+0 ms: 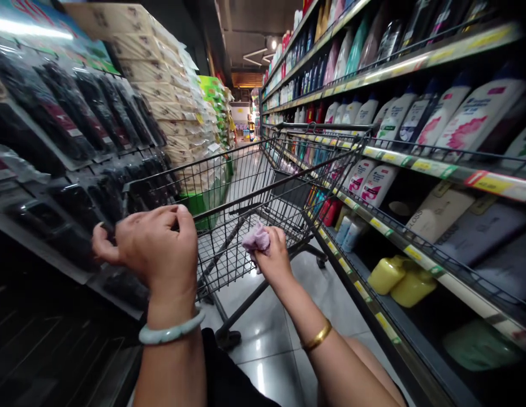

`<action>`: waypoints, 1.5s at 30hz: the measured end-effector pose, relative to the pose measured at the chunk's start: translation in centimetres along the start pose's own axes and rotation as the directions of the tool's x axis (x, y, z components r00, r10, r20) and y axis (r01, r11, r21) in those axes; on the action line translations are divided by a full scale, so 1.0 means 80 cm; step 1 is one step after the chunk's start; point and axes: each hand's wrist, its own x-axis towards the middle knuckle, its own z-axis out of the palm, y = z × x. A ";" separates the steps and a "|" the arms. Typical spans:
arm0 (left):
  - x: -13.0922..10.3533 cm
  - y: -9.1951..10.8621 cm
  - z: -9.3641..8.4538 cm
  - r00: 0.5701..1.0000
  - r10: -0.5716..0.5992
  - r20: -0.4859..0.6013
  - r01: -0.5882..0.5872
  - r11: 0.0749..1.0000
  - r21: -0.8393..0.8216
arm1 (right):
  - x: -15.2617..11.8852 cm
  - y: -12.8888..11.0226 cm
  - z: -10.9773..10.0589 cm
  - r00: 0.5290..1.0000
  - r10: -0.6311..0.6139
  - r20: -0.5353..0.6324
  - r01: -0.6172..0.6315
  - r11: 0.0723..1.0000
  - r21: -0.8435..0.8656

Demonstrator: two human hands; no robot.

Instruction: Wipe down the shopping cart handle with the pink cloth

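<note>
My left hand (159,243) is closed over the near left corner of the shopping cart (229,206), with its back toward me and the little finger bent out to the side. The curled fingertips are mostly hidden behind the hand, where the cart's dark top rail meets it. A pale green bangle (172,333) circles that wrist. In my right hand (275,257) is a crumpled lilac cloth (257,240), pinched between thumb and fingers beside the cart's wire side. A gold bracelet (318,334) is on the right wrist. No goods show in the visible wire basket.
Shelves of shampoo bottles (470,116) line the right side, with yellow containers (388,275) lower down. Packaged black items (93,113) hang at left, before stacked beige packs (161,85) and green packs (212,96). Glossy floor tiles (271,328) lie below the cart.
</note>
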 end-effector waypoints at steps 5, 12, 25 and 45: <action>-0.003 0.049 0.022 0.998 0.064 -0.009 -0.064 0.997 0.045 | -0.021 0.022 0.017 0.997 0.058 0.055 -0.053 0.995 -0.082; -0.011 0.050 0.052 0.990 0.119 0.070 -0.129 0.981 0.146 | 0.003 -0.003 0.002 0.994 -0.060 -0.087 0.061 0.998 0.008; -0.012 0.026 0.031 0.976 0.117 -0.186 -0.086 0.981 0.171 | -0.021 -0.011 0.001 0.957 -0.279 -0.086 0.274 0.960 -0.057; -0.008 -0.029 -0.005 0.925 0.221 -0.309 -0.174 0.969 0.173 | 0.009 -0.100 -0.053 0.815 -0.567 -0.120 0.541 0.818 -0.195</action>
